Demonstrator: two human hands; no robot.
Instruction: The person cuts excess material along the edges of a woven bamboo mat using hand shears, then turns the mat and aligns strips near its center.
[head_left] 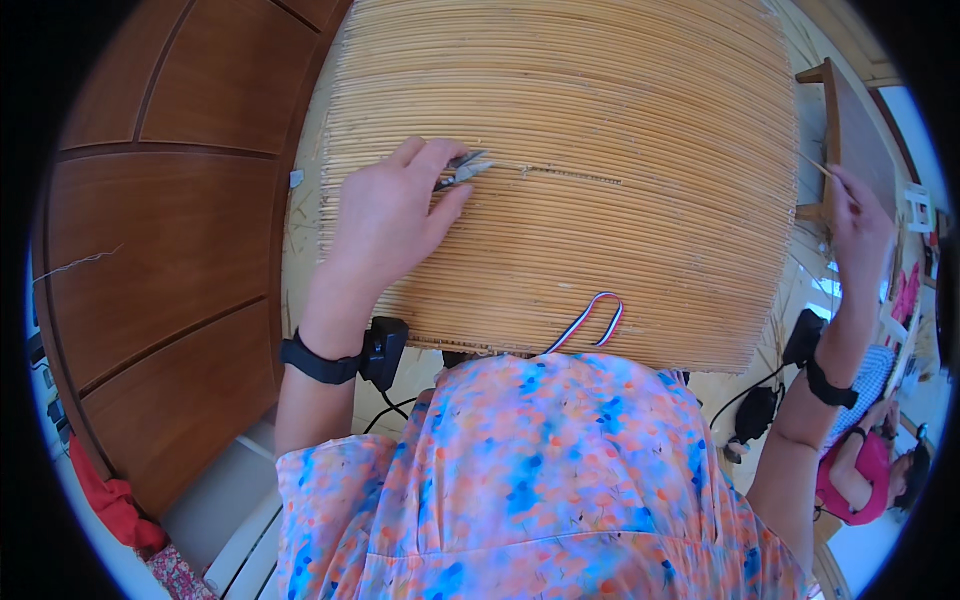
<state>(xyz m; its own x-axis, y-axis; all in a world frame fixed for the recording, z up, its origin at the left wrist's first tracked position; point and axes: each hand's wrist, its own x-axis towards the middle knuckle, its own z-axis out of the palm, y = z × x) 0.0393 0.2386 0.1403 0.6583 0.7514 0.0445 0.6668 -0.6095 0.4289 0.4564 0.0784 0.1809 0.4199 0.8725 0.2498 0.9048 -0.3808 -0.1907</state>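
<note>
A wide mat of thin bamboo sticks (560, 250) lies in front of me, its sticks running side to side. Over its left part, my left hand (390, 205) is closed around a small metal tool with two pointed blades (468, 172); its handles are mostly hidden by the palm and its exact kind is unclear. Right of the blades, a short dark gap (575, 175) shows between the sticks. Out past the mat's right edge, my right hand (862, 215) pinches a thin bamboo stick (815, 163) pointing up and left.
A striped ribbon loop (607, 310) lies on the mat's near edge. Brown wooden panels (170, 240) stand along the left. A wooden bench (845, 130) is at the far right. Another person in pink (858, 480) sits at lower right. Loose sticks litter the floor.
</note>
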